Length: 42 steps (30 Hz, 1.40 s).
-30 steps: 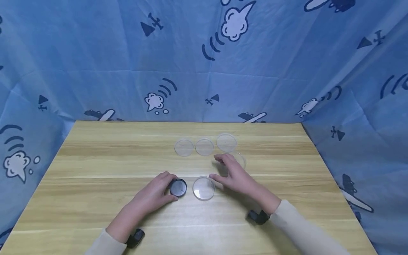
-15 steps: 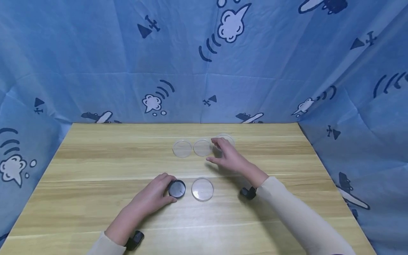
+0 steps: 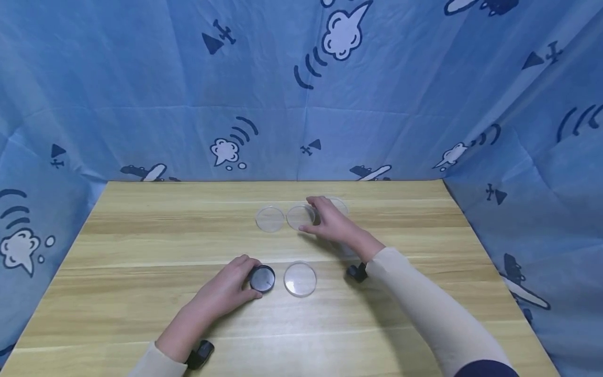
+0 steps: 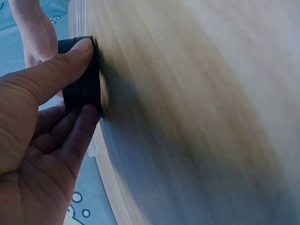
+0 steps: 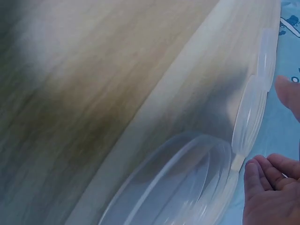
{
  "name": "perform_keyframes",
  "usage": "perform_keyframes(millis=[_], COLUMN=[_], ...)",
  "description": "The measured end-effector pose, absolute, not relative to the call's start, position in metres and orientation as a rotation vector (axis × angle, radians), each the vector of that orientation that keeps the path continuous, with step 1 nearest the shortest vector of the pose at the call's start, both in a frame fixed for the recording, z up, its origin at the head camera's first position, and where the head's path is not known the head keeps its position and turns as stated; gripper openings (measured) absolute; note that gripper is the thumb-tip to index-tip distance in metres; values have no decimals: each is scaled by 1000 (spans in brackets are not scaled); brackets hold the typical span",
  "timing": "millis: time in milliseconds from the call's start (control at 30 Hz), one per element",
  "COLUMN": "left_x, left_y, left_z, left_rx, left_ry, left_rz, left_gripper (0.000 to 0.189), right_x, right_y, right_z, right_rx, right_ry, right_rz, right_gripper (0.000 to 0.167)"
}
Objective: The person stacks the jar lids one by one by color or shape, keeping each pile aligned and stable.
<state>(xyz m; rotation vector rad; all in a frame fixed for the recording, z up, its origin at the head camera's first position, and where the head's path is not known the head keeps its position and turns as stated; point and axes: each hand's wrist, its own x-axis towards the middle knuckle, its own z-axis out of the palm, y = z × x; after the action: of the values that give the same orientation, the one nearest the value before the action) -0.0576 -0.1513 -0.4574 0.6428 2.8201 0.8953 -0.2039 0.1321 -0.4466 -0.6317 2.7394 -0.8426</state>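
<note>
From my feed, nearest is my left hand (image 3: 226, 290), its grip clamped on a small black round lid (image 3: 262, 278): thumb on the rim, fingers below it, as the left wrist view shows. Just beside it at 3 o'clock lies a clear round dish (image 3: 300, 279), flat on the tabletop (image 3: 141, 246) and not touching the lid. Bare wood runs wide to 9 o'clock and toward me, with the near edge well apart.

Farther out at 12 o'clock, my right hand (image 3: 332, 222) hangs over a row of clear dishes, its grip apart with the fingers loosely bent. I see the left dish (image 3: 270, 219) whole and the middle dish (image 3: 299, 215) at the fingertips; I cannot tell whether they touch. The hand mostly hides a third dish (image 3: 340, 205). Behind them the tabletop ends at a blue patterned cloth (image 3: 301, 94).
</note>
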Motion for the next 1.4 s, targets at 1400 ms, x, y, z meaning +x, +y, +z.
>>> perform_keyframes(millis=[1400], left_x=[-57], left_y=[-152], left_z=[-457], left_rx=[646], left_ry=[2820], left_rz=[900], left_gripper=[52], right_x=[-176], right_y=[128], right_z=[-437], right_rx=[-735], right_ry=[2751], right_rz=[-681], right_gripper=[86])
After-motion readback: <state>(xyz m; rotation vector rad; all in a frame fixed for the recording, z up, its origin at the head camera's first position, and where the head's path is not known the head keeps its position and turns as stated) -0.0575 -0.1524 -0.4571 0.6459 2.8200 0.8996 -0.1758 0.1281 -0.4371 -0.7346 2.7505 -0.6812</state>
